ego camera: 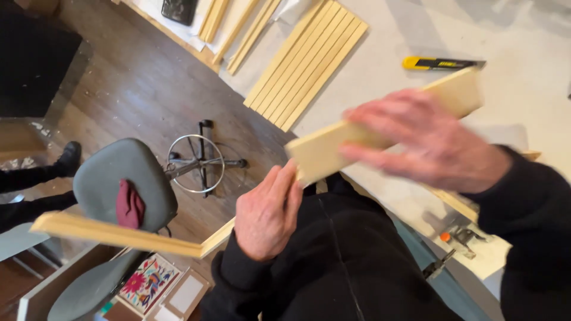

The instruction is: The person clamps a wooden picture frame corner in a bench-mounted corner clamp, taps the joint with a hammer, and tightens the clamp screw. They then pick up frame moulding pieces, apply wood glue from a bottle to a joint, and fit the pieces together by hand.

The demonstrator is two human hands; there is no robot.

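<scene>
At the far left a shoe [70,156] and a dark trouser leg [27,178] belong to someone else, well apart from the work. Next comes a grey swivel chair [119,178] with a dark red cloth [129,205] lying on its seat, and beyond it the chair's metal foot ring [195,163] over the wooden floor [137,89]. Near the bottom left a colourful flowered picture [147,282] leans by some small frames.

A pale wooden frame corner [119,235] runs across in front of the chair. The left hand [267,217] is closed around it where its 2 arms meet. Right of that, the right hand [431,142], blurred, lies with fingers spread flat over a pale flat board [324,153]; whether it actually clamps the board, I cannot tell.

Farther back, a row of pale wooden slats [306,62] lies on the white table [517,101], with a yellow utility knife [437,63] to the right.

Both pieces look light, stiff and dry. The thin frame corner seems likely to strain at its joint, so gripping close to the joint seems wise; the board wants holding by its long edges.
</scene>
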